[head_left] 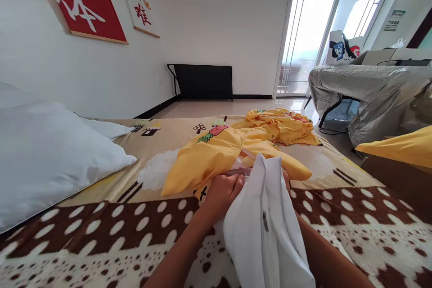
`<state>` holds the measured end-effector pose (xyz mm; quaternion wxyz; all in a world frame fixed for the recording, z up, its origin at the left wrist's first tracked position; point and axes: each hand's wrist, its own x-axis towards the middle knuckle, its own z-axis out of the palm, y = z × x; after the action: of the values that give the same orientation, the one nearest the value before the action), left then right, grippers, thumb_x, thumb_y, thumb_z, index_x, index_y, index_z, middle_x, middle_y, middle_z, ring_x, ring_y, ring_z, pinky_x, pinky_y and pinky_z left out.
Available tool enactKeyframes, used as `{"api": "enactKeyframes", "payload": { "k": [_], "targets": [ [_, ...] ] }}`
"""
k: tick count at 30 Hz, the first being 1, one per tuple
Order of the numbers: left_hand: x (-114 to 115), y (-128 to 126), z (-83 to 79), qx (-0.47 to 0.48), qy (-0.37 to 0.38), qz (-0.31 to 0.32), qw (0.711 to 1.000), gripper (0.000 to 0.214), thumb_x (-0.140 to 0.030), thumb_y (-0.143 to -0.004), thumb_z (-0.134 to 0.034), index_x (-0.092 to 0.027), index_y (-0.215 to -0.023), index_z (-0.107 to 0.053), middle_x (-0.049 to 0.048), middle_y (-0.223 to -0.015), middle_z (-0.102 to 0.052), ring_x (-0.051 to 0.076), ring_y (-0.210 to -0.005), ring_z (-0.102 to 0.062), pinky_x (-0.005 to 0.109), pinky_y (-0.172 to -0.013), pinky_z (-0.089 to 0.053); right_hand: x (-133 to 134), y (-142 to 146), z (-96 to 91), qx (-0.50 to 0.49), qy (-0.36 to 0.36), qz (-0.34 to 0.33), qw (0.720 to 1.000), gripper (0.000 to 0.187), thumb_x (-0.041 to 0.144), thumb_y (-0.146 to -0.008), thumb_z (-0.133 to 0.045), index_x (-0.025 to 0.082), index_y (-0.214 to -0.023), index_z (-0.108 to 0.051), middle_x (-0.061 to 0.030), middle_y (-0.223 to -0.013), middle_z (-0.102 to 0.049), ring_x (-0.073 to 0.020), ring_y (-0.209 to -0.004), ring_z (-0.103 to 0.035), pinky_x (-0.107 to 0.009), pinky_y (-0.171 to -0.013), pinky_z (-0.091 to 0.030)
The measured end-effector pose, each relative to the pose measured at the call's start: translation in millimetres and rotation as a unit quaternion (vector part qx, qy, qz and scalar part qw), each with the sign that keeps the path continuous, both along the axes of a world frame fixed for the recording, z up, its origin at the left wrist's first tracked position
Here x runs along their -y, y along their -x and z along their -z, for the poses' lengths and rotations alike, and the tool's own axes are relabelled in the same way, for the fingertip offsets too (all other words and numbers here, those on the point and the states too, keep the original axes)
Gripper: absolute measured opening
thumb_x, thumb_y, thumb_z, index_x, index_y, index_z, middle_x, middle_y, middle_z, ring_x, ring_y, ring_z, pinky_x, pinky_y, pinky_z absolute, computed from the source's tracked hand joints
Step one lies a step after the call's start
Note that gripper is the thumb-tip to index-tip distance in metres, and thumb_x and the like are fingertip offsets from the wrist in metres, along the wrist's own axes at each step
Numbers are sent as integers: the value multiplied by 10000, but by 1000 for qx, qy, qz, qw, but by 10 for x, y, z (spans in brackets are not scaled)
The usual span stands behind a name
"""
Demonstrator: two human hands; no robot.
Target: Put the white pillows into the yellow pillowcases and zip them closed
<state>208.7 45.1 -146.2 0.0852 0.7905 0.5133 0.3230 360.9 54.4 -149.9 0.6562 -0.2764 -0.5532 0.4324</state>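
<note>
My left hand (pixel 222 193) is closed on the open edge of a yellow pillowcase (pixel 216 155) that lies on the bed. A white pillow (pixel 266 229) with a zipper along its side stands between my arms, its top end at the pillowcase opening. My right hand (pixel 286 179) is almost wholly hidden behind the white pillow; only a sliver shows at its right edge. A second crumpled yellow cloth (pixel 281 126) lies farther back on the bed.
The bed carries a brown, beige and white patterned blanket (pixel 111 225). Another white pillow (pixel 47 157) lies at the left. A table under a grey cover (pixel 371 94) stands at the right, a yellow cushion (pixel 401 146) near it. A black folded frame (pixel 204 81) leans on the far wall.
</note>
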Motion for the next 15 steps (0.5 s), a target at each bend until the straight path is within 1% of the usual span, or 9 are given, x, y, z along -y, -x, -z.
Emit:
{"api": "enactKeyframes", "payload": {
  "k": [1, 3, 5, 6, 7, 9, 11, 13, 15],
  "targets": [
    [-4, 17, -19, -17, -25, -11, 999, 381, -304, -912, -341, -168, -661, -592, 24, -571, -600, 150, -516, -506, 279, -534, -365, -8, 12, -2, -16, 13, -3, 1000, 278, 442, -826, -467, 224, -672, -389, 15, -590, -407, -136, -548, -376, -264, -515, -421],
    [-1, 56, -65, -24, -134, -45, 990, 260, -247, -893, -394, -166, -793, -620, 45, -702, -658, 167, -638, -577, 283, -618, -419, -17, 38, 14, -16, 17, -9, 1000, 275, 443, -823, -464, 223, -674, -391, 15, -584, -404, -136, -544, -370, -264, -516, -419],
    [-1, 100, -111, -20, -257, -102, 961, 182, -210, -871, -435, -171, -844, -611, 61, -784, -661, 189, -750, -589, 304, -714, -445, -6, 69, 53, 8, 9, -24, 1000, 250, 407, -803, -502, 213, -668, -420, 10, -611, -441, -136, -573, -387, -264, -552, -420],
    [-6, 122, -132, -26, -294, -138, 945, 164, -215, -869, -449, -172, -859, -607, 70, -810, -653, 205, -791, -582, 324, -754, -448, 7, 85, 75, 23, 4, -35, 999, 230, 378, -792, -521, 206, -666, -435, 9, -630, -459, -135, -592, -394, -260, -571, -416],
    [-16, 142, -149, -39, -305, -169, 936, 157, -237, -871, -464, -171, -891, -604, 79, -840, -646, 221, -824, -574, 345, -783, -448, 23, 102, 95, 36, 0, -46, 998, 211, 351, -781, -535, 201, -663, -444, 11, -645, -470, -132, -607, -394, -254, -581, -406],
    [-45, 171, -173, -71, -264, -214, 938, 219, -323, -871, -499, -167, -997, -587, 95, -922, -633, 248, -887, -567, 372, -813, -449, 53, 131, 119, 54, -9, -64, 996, 191, 317, -772, -535, 197, -657, -441, 18, -653, -469, -125, -617, -382, -242, -578, -380],
    [-78, 183, -180, -98, -190, -247, 945, 278, -388, -860, -517, -172, -1027, -565, 96, -956, -618, 262, -914, -573, 367, -788, -457, 74, 150, 115, 66, -14, -75, 995, 178, 304, -773, -519, 197, -661, -430, 25, -651, -456, -120, -617, -371, -234, -571, -361],
    [-97, 185, -181, -116, -128, -277, 945, 205, -337, -848, -521, -182, -977, -558, 89, -954, -610, 262, -916, -584, 345, -740, -456, 83, 157, 91, 69, -15, -78, 994, 169, 295, -785, -494, 199, -667, -419, 28, -649, -445, -118, -613, -368, -229, -567, -357],
    [-95, 189, -191, -125, -97, -303, 940, 120, -218, -823, -499, -185, -927, -549, 87, -948, -612, 257, -903, -595, 328, -704, -441, 84, 161, 67, 86, -31, -75, 993, 163, 288, -795, -472, 201, -671, -410, 25, -643, -441, -120, -609, -367, -227, -558, -358]
  ]
}}
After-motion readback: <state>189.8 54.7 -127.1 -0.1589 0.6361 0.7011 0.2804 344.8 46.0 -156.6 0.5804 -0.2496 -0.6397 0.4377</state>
